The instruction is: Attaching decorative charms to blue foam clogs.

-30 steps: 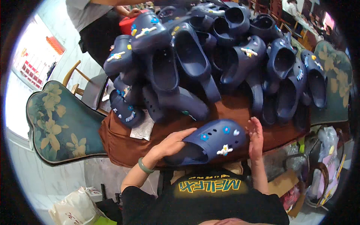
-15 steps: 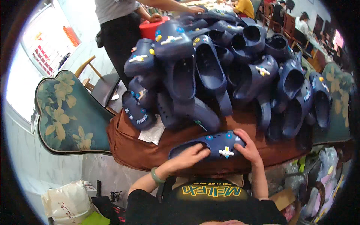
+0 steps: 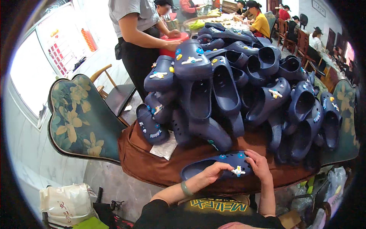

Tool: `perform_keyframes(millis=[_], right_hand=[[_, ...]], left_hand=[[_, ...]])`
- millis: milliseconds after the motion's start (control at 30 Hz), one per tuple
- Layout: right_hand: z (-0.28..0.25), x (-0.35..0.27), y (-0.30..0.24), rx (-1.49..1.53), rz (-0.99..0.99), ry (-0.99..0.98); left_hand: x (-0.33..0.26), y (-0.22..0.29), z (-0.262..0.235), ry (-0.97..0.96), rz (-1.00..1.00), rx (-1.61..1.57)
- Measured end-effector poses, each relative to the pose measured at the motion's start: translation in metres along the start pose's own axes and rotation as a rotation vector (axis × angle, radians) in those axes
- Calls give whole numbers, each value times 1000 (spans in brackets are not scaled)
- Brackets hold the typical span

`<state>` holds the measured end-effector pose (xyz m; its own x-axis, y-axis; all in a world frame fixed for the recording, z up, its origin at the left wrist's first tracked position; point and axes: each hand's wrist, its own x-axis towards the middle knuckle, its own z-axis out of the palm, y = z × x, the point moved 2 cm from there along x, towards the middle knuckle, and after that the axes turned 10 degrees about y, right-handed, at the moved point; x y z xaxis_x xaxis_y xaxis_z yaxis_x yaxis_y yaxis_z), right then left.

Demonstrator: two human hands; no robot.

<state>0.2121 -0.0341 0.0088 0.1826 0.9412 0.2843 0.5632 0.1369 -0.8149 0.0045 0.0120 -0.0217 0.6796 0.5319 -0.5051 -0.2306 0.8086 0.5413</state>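
A dark blue clog (image 3: 194,168) lies sideways before me on the brown cloth, its toe to the right. My left hand (image 3: 214,172) grips it by the edge of the foot opening. One digit of that hand lies on top, its tip beside a white figure charm (image 3: 238,171); the other fingers are partly hidden. Around the toe end curls my right hand (image 3: 259,165), fingers on the upper. Two blue flower charms, one of them a round blue charm (image 3: 222,157), sit along the far side of the upper.
A tall heap of dark blue clogs (image 3: 200,99) rises just beyond. Left of it lies a white packet (image 3: 164,145) on the brown cloth (image 3: 145,164). Floral chair backs (image 3: 76,118) flank both sides. A person in grey (image 3: 133,26) stands behind, hands at a red tub (image 3: 167,47).
My left hand has come from inside the clog's opening to its edge, a digit now by the white charm. The right hand stays at the toe. The whole view has shifted, showing more background.
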Motion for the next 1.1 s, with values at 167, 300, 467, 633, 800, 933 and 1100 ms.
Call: perform_keyframes(millis=[167, 300, 467, 633, 800, 933, 1100], right_hand=[[5, -12, -11, -234, -150, 156], [10, -20, -5, -376, -159, 219], [17, -13, -8, -336, -239, 289], [17, -16, 7, -18, -18, 316], [-2, -13, 18, 118, -13, 419], [-11, 15, -9, -117, -201, 80], [3, 40, 0, -294, -267, -343]], left_hand=[[-11, -4, 4, 23, 74, 69], [-48, 20, 38, -132, 312, 123], [-8, -12, -25, -15, 498, 218], [-12, 22, 11, 47, 164, 118], [-11, 15, 21, 10, 129, 10], [-13, 9, 17, 18, 92, 21], [-12, 3, 11, 82, 69, -7]])
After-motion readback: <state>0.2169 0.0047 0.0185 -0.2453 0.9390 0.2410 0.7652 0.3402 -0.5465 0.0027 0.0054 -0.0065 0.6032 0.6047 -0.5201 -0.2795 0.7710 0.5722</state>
